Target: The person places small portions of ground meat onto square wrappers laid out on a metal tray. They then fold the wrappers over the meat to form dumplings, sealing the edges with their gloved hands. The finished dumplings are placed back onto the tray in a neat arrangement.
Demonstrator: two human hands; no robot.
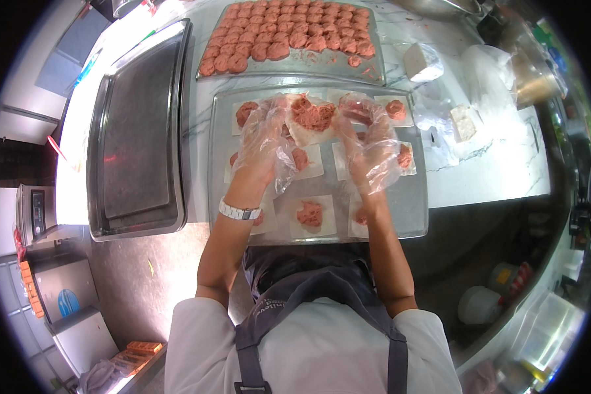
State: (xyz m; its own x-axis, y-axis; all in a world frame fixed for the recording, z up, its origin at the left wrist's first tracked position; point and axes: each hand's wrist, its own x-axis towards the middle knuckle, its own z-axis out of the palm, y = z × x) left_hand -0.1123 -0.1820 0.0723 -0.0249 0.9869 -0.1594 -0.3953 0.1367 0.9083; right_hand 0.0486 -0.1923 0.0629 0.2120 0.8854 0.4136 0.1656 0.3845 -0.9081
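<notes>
Above the near metal tray (315,239), I hold up a square pale wrapper (308,136) with a lump of pink minced meat (313,113) on it. My left hand (261,141), in a clear plastic glove, pinches its left edge. The gloved fingers of my right hand (372,143) are closed at its right edge, partly blurred by the loose plastic. On the tray under my hands lie several more wrappers, each with a meat lump, such as the front one (312,213). My hands and forearms partly cover some of them.
Beyond stands a tray (322,67) with rows of meat portions. Stacked dark baking trays (141,131) lie at left. To the right are a white block (423,62), a smaller pale block (464,123), crumpled clear plastic (489,72) and a metal bowl (538,72).
</notes>
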